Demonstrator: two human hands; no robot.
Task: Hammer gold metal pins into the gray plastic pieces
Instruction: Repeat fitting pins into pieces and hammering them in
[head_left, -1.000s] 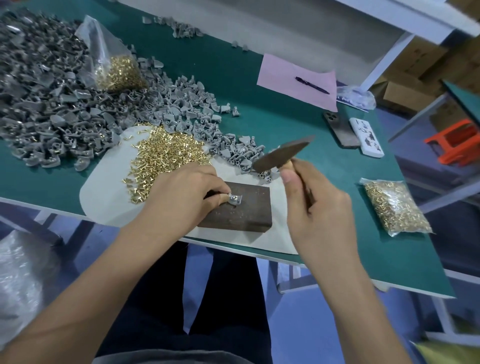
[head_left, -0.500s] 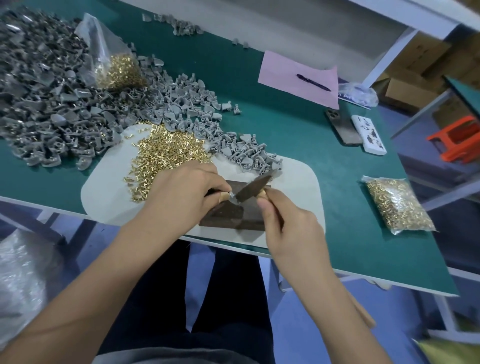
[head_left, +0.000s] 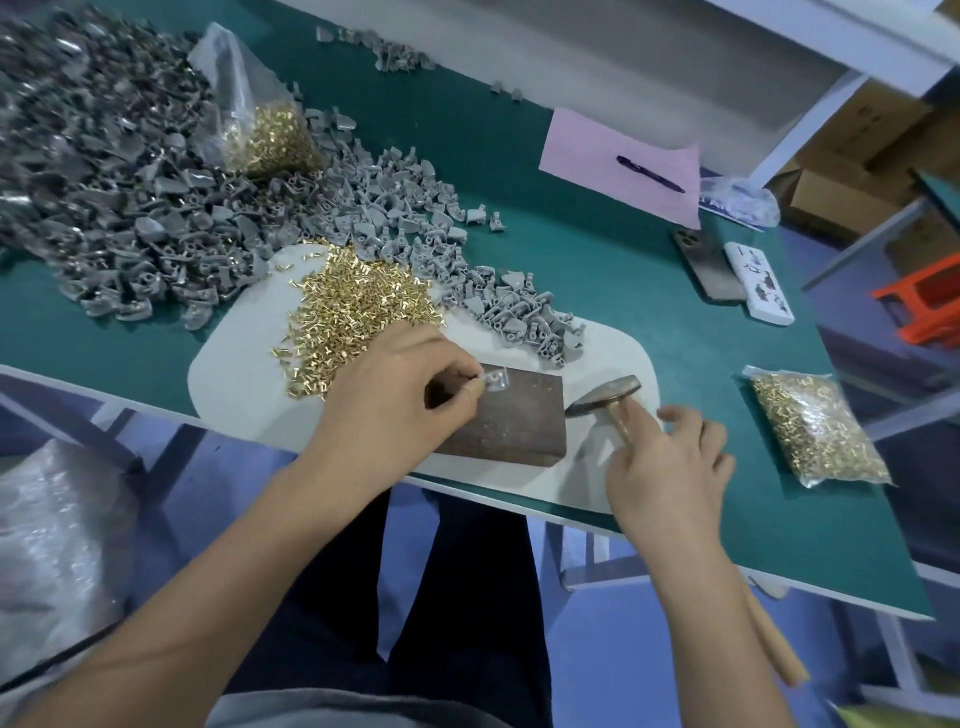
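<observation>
My left hand (head_left: 400, 395) pinches a small gray plastic piece (head_left: 494, 379) at the far left corner of a dark brown block (head_left: 511, 418). The hammer (head_left: 605, 395) lies with its metal head on the white mat (head_left: 234, 384), right of the block. My right hand (head_left: 670, 467) rests over its wooden handle with the fingers spread loosely. A loose heap of gold pins (head_left: 353, 312) lies on the mat beyond my left hand. A large pile of gray plastic pieces (head_left: 130, 197) covers the table's far left.
A clear bag of gold pins (head_left: 270, 135) stands in the gray pile; another bag of gold pins (head_left: 815, 428) lies at the right. A pink paper (head_left: 597, 145) with a pen, a phone (head_left: 706, 267) and a white case (head_left: 761, 286) lie at the back right. The green table's front edge (head_left: 675, 540) runs under my wrists.
The hammer struck the piece on the block, then came down onto the mat to the right. My right hand has loosened its grip. My left hand stayed at the block.
</observation>
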